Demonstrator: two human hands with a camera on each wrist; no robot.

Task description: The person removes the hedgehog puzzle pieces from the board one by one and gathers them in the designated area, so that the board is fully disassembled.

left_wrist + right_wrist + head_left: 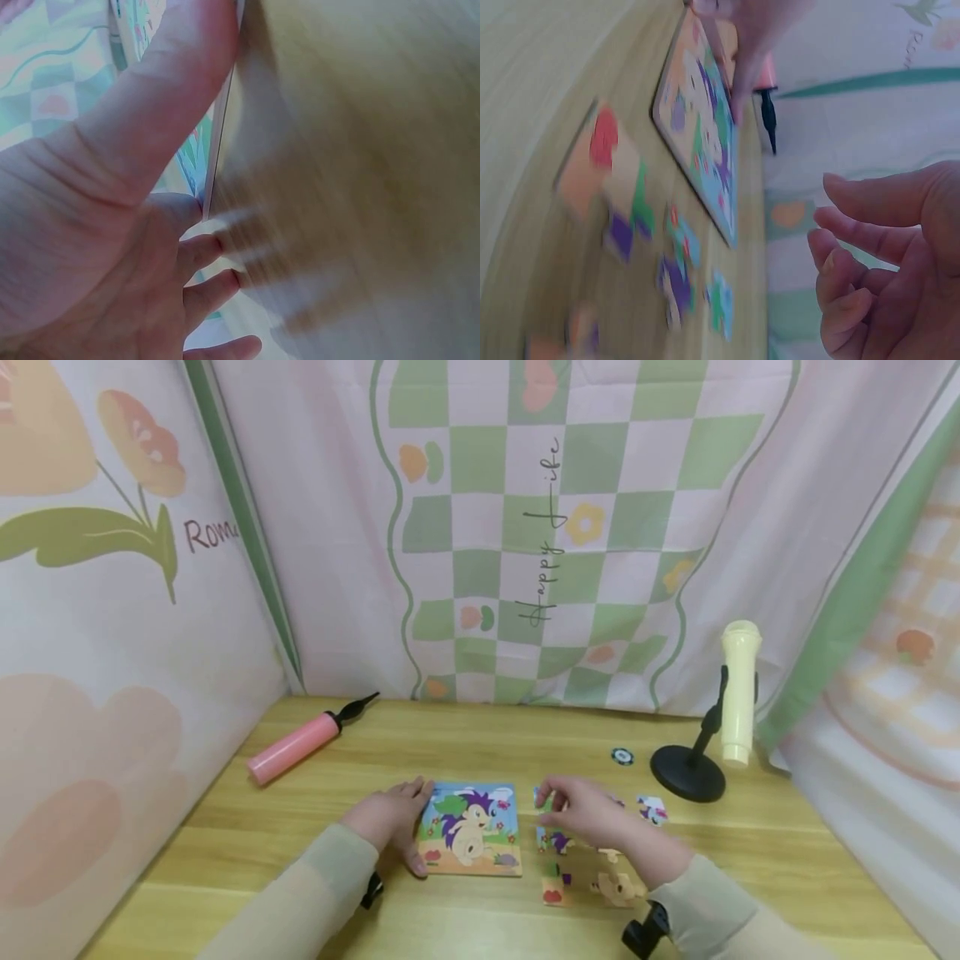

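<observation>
A square puzzle board (pixel 480 835) with a purple-spined cartoon hedgehog lies flat on the wooden table. My left hand (pixel 393 818) rests along its left side, fingers near the upper corner and thumb near the lower one. In the left wrist view, the thumb and index finger of the left hand (pixel 97 210) touch the board's edge. Right of the board, my right hand (pixel 588 810) hovers over loose puzzle pieces (pixel 553 889). The right wrist view shows that hand (pixel 885 262) with bent fingers, a gap before the thumb and nothing held. Some pieces are hidden under it.
A pink hand pump (pixel 296 747) with a black nozzle lies at the back left. At the back right, a pale yellow microphone (pixel 738 693) stands on a black stand (pixel 688 772). Near it lies a round chip (pixel 622 757). Printed curtains (pixel 480 527) surround the table.
</observation>
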